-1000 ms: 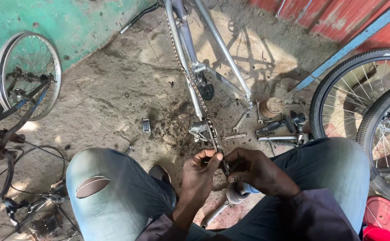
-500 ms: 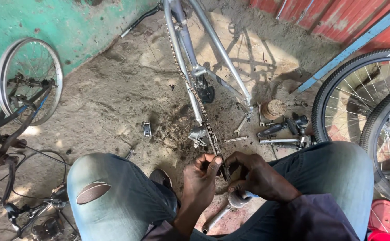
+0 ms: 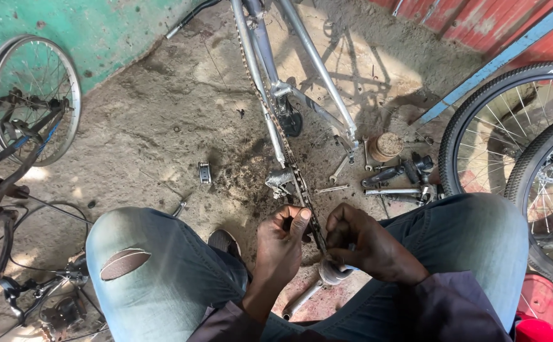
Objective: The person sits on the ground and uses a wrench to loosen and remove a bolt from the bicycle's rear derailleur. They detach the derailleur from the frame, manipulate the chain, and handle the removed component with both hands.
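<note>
Pinched between the left hand [image 3: 282, 244] and right hand [image 3: 368, 247], both closed on it just above the knees: a bicycle chain [image 3: 311, 225], limp, probably greasy and slippery, best gripped by its side plates.

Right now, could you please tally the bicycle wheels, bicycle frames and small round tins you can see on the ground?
Bare-rim wheels: 1, the bare rim at the green wall.
Tyred wheels: 2, the outer tyred wheel and the nearer tyred wheel.
Frames: 1, the silver frame, whose chain both hands grip.
Tins: 1, the round tin.
Total: 5
</note>
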